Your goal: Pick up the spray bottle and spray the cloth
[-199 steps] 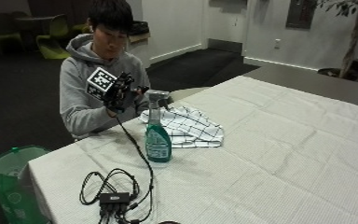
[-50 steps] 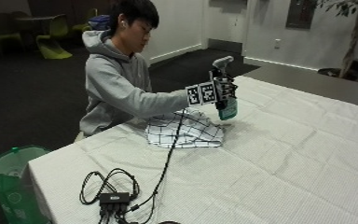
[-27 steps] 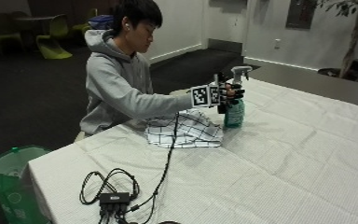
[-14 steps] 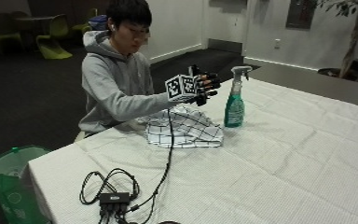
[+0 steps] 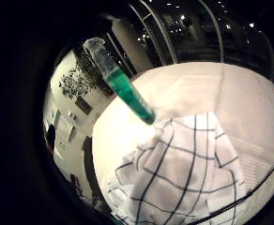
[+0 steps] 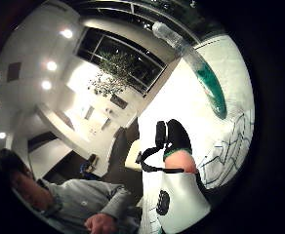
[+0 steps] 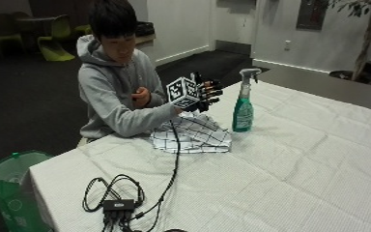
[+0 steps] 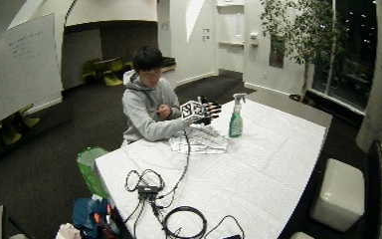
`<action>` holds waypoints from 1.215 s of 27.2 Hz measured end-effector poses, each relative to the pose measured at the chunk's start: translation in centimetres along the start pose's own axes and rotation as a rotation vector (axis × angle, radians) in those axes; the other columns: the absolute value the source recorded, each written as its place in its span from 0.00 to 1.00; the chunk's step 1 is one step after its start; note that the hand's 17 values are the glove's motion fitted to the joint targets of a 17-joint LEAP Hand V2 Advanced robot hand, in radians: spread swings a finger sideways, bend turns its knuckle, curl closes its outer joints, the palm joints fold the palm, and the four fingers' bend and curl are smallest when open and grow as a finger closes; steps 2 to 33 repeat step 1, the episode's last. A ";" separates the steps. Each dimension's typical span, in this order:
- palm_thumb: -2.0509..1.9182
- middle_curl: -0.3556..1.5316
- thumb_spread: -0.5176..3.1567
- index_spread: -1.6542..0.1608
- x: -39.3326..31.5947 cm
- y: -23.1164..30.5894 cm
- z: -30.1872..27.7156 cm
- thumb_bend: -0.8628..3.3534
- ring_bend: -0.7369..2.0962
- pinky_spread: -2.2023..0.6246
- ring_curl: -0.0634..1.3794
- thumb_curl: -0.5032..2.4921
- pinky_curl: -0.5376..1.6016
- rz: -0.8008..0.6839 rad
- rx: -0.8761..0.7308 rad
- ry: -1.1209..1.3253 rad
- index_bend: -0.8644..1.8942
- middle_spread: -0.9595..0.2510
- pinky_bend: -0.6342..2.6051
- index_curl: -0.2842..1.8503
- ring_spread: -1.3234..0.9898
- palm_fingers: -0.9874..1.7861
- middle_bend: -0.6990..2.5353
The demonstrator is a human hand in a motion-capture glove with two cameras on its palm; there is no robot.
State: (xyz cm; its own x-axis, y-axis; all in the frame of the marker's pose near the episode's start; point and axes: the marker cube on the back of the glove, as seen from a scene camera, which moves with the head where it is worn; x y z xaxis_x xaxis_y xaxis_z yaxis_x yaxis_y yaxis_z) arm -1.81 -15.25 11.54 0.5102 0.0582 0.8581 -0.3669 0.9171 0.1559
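Gloved right hand point(image 7: 201, 95) up in the air, fingers point(image 7: 214, 91) spread apart and holding nothing!

The hand hangs above the checked cloth point(image 7: 192, 136), palm turned toward the spray bottle point(image 7: 243, 107) and clear of it. The bottle stands upright on the table point(image 7: 288, 179), just beside the cloth, on the side toward the table's far edge. The cloth lies crumpled near the edge where the person sits. The bare hand point(image 7: 140, 96) is tucked against the chest.

Spray bottle point(image 8: 235, 118) beside checked cloth point(image 8: 199, 141)
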 end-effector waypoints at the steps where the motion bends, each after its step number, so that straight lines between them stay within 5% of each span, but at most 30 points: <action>1: 0.72 0.38 0.39 0.77 0.0 0.0 -0.1 0.20 0.36 0.86 0.26 0.35 0.41 -0.003 -0.003 0.003 0.38 0.80 0.32 0.30 0.58 0.44 0.28; 33: 0.72 0.38 0.39 0.77 0.0 0.0 -0.1 0.20 0.36 0.86 0.26 0.35 0.41 -0.003 -0.003 0.003 0.38 0.80 0.32 0.30 0.58 0.44 0.28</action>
